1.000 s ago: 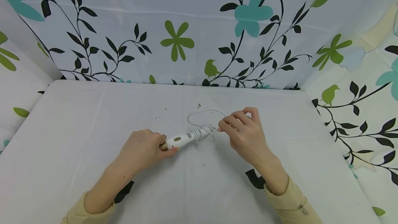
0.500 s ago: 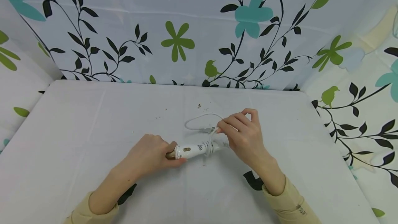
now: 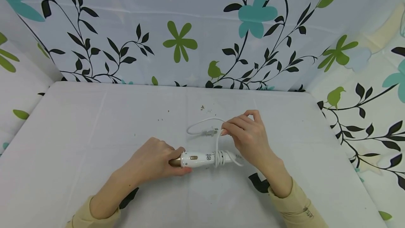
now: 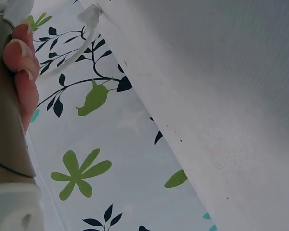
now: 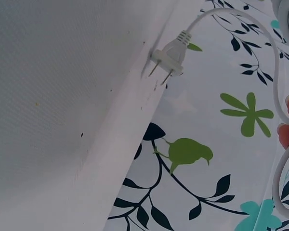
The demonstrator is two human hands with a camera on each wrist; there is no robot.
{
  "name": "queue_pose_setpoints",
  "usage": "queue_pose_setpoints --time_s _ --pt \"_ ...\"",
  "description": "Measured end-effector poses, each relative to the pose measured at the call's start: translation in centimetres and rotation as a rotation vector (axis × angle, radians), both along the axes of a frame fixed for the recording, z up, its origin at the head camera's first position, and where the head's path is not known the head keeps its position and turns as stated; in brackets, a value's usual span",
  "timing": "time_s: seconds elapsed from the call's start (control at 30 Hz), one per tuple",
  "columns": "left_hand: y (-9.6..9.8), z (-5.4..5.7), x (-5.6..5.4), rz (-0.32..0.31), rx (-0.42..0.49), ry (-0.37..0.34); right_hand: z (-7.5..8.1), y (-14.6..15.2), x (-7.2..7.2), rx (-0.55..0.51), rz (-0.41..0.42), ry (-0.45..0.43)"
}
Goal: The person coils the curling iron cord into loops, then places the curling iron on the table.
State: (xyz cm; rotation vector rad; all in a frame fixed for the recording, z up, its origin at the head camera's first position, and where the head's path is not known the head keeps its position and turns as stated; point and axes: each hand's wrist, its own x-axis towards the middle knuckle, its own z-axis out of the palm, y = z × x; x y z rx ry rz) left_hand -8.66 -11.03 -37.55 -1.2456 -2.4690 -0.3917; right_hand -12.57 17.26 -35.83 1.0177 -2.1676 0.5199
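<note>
A white hair curling iron point(image 3: 200, 159) lies nearly level across the middle of the table, its handle toward the right. My left hand point(image 3: 158, 161) grips its gold barrel, which shows rows of dark dots in the left wrist view point(image 4: 7, 110). Several turns of white cord point(image 3: 217, 157) are wound round the handle. Above the handle, my right hand point(image 3: 248, 134) pinches the cord between thumb and fingers, pulling up a strand. From there a loop runs to the two-pin plug point(image 3: 211, 132), which shows large in the right wrist view point(image 5: 171, 57).
The table point(image 3: 95, 122) has a white cover with small brown crumbs point(image 3: 202, 107) toward the back. A leaf-patterned curtain point(image 3: 126, 27) rises behind and along both sides. Black patches point(image 3: 258, 183) show beside each wrist.
The curling iron has swung from slanting up to lying level, shifting right and nearer me with my left hand. Its plug has come apart from the handle, and a cord strand now stands up.
</note>
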Motion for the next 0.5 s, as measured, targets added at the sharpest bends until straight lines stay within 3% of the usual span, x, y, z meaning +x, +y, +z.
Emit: queue_pose_setpoints --time_s 0.27,0.5 --pt "0.25 -0.07 0.08 -0.059 0.059 0.016 -0.22 -0.03 0.00 0.000 0.054 -0.044" --pt "0.50 0.09 0.22 -0.098 0.080 -0.032 -0.03 0.04 0.00 0.007 0.116 -0.056"
